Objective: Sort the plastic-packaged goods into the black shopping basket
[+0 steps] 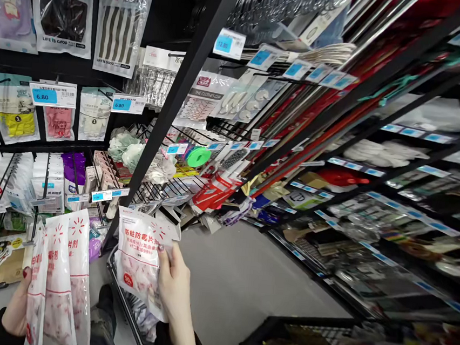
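The single packet is flat, glossy plastic, white with red print and pale lumps showing through its clear lower part; it is in front of the post's foot, above the basket's far end as seen from the head. The right hand is closed on its right edge, thumb on the front face. The left hand is clamped on the lower left side of a bundle of similar packets, three fronts fanned upright, their film creased and shiny.

Below, a basket with a dark, rounded rim holds crinkled bags, partly covered by the right arm. A dark trouser leg stands between basket and bundle.

Just beyond the packets, a rack carries thin prongs, hanging glove packs and stiff price tags. A straight black post slants up past ruffled puffs and a round green disc.

Smooth grey floor lies open right of the right hand, bounded by blurred shelves and a dark display edge.
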Tool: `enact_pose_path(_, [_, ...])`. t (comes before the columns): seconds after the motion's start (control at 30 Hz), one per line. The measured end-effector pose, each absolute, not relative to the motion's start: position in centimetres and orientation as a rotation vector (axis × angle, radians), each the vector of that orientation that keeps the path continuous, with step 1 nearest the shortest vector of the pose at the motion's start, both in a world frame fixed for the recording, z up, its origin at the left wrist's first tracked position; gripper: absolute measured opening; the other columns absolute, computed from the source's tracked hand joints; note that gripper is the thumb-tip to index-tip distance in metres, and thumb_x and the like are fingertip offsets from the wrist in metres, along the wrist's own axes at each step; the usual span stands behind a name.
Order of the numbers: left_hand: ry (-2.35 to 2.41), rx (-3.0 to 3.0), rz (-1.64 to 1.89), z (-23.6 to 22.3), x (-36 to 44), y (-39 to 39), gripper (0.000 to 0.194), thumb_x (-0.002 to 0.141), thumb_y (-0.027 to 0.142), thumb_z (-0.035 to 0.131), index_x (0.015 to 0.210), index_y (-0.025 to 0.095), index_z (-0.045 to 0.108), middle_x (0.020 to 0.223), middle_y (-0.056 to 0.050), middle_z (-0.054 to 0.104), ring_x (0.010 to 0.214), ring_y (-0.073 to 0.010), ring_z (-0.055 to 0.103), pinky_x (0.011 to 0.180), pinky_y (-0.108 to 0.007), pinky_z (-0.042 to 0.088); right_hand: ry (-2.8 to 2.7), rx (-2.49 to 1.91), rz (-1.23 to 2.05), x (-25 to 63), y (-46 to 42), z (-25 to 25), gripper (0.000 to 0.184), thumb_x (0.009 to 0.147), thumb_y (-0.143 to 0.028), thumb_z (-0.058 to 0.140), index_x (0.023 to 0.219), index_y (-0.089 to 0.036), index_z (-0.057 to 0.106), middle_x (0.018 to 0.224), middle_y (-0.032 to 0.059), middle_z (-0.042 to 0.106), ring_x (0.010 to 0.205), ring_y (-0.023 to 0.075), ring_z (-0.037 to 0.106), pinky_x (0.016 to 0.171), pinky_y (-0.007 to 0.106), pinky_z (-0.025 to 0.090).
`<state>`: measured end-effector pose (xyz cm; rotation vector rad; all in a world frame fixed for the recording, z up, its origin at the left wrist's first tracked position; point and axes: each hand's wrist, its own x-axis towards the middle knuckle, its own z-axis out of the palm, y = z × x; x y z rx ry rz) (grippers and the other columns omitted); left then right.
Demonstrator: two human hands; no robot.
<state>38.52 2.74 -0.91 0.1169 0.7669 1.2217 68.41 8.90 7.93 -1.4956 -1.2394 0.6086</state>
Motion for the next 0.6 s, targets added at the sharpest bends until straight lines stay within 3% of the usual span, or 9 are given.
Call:
enact_pose_path(0.07, [0.759, 0.134, 1.235, -0.9, 38.9, 2.8, 0.072, 0.074, 0.040, 0.061, 0.137, 0.030, 0.028, 0.122, -0.004, 0.058, 0.123, -0.0274, 0.039, 0.107, -0.042, 0.027, -1.293, -1.540, 0.603, 67.3, 8.5, 8.6, 0.024, 0.084, -0.038, 0.042, 0.089, -0.017, 0.054, 0.076, 0.0038, 0.059, 0.068, 0.0167, 0.052, 0.067, 0.028, 0.041])
enact_pose_path(0.3, [0.845, 0.029, 1.178, 0.4, 41.6, 3.1, 0.069, 0.078, 0.027, 0.060, 0.139, 0.023, 0.028, 0.114, -0.010, 0.064, 0.112, -0.0313, 0.051, 0.100, -0.047, 0.037, -1.243, -1.203, 0.999, 62.0, 8.3, 7.5, 0.030, 0.083, -0.034, 0.046, 0.106, -0.018, 0.056, 0.107, 0.0081, 0.062, 0.101, 0.0202, 0.056, 0.089, 0.032, 0.043])
enact_pose_path(0.43, [0.775, -0.143, 1.120, 1.1, 42.5, 3.1, 0.086, 0.071, 0.021, 0.068, 0.141, 0.016, 0.020, 0.111, -0.013, 0.065, 0.111, -0.0314, 0.053, 0.099, -0.045, 0.040, -1.141, -1.067, 1.157, 59.7, 8.7, 5.7, 0.035, 0.080, -0.034, 0.049, 0.110, -0.017, 0.056, 0.112, 0.0079, 0.061, 0.107, 0.0205, 0.054, 0.096, 0.035, 0.039])
enact_pose_path(0.5, [0.726, -0.189, 1.074, 1.1, 42.7, 3.0, 0.094, 0.064, 0.022, 0.074, 0.141, 0.014, 0.020, 0.108, -0.014, 0.067, 0.110, -0.0315, 0.054, 0.097, -0.043, 0.041, -1.165, -1.055, 1.230, 59.0, 8.7, 5.0, 0.035, 0.079, -0.034, 0.050, 0.110, -0.018, 0.057, 0.112, 0.0075, 0.061, 0.107, 0.0210, 0.054, 0.096, 0.036, 0.040])
enact_pose_path(0.6, [0.749, -0.088, 1.065, 0.6, 42.8, 2.8, 0.088, 0.064, 0.020, 0.074, 0.138, 0.016, 0.027, 0.105, -0.013, 0.068, 0.106, -0.0312, 0.057, 0.095, -0.043, 0.042, -1.223, -1.061, 1.360, 58.9, 8.5, 4.5, 0.032, 0.077, -0.034, 0.053, 0.106, -0.020, 0.059, 0.106, 0.0069, 0.064, 0.098, 0.0219, 0.059, 0.085, 0.035, 0.047])
